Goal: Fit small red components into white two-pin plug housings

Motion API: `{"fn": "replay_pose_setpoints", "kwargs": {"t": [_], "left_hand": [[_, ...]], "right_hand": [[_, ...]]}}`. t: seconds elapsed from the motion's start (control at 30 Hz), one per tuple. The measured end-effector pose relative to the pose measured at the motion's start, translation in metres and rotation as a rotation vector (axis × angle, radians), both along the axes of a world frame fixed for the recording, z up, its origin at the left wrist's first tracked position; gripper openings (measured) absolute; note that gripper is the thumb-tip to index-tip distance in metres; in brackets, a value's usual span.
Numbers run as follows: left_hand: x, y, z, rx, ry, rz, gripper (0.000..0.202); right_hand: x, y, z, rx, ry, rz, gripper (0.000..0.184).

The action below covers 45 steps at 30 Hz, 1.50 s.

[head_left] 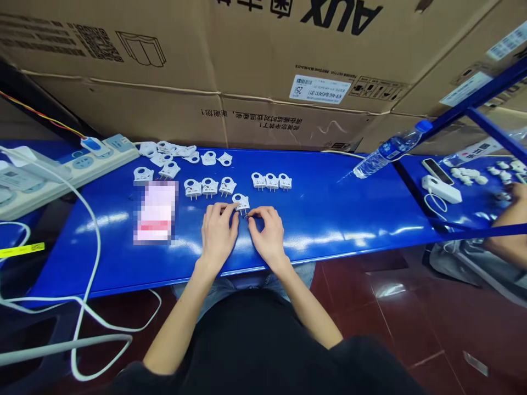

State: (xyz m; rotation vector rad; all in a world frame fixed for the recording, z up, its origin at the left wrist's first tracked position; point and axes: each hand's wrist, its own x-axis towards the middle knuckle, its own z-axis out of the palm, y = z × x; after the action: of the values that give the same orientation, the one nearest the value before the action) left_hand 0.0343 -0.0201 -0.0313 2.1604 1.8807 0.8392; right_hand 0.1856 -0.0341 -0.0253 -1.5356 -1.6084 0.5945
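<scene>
A white two-prong plug casing with a ring-shaped top [240, 202] lies between my hands, prongs towards me. My left hand [219, 230] is closed, its fingertips at the left side of this plug. My right hand [267, 230] pinches close to the prongs, by a tiny dark bit like thin wire that is too small to make out. Just beyond, three similar white plugs [209, 186] sit in a row to the left. Three more plugs [271, 181] stand side by side to the right.
A blue table [329, 214] holds a heap of white casings [168, 153], a blurred pink-white item [155, 211], a power strip [82, 163] and a water bottle [385, 152]. White cables [96, 236] hang left. Behind stands a cardboard box [255, 66]. A co-worker's arm [513, 219] is at right.
</scene>
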Motion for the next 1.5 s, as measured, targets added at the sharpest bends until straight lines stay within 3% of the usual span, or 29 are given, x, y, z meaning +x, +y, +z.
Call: {"fn": "replay_pose_setpoints", "kwargs": {"t": [0.17,0.43,0.7,0.83,1.07,1.5], "left_hand": [[0.0009,-0.0005,0.0002,0.024,-0.008,0.016,0.029],[0.0022,-0.0006,0.0056,0.102,-0.184,0.091,0.026],[0.0021,-0.0007,0.0054,0.104,-0.337,0.167,0.026],[0.0019,-0.001,0.0052,0.103,-0.335,0.149,0.027],[0.0013,-0.0009,0.0031,0.092,-0.272,0.041,0.028],[0.0062,-0.0038,0.009,0.105,-0.124,-0.275,0.03]], "right_hand": [[0.0005,0.0009,-0.0007,-0.007,-0.016,0.0,0.014],[0.0,0.0007,0.0027,-0.045,-0.074,0.011,0.016],[0.0003,-0.0008,0.0038,-0.038,-0.149,0.187,0.016],[-0.0001,-0.0007,0.0018,0.03,-0.015,0.287,0.016],[0.001,-0.0013,0.0065,0.107,0.259,-0.026,0.019],[-0.0005,-0.0009,0.008,0.06,0.351,-0.186,0.016]]}}
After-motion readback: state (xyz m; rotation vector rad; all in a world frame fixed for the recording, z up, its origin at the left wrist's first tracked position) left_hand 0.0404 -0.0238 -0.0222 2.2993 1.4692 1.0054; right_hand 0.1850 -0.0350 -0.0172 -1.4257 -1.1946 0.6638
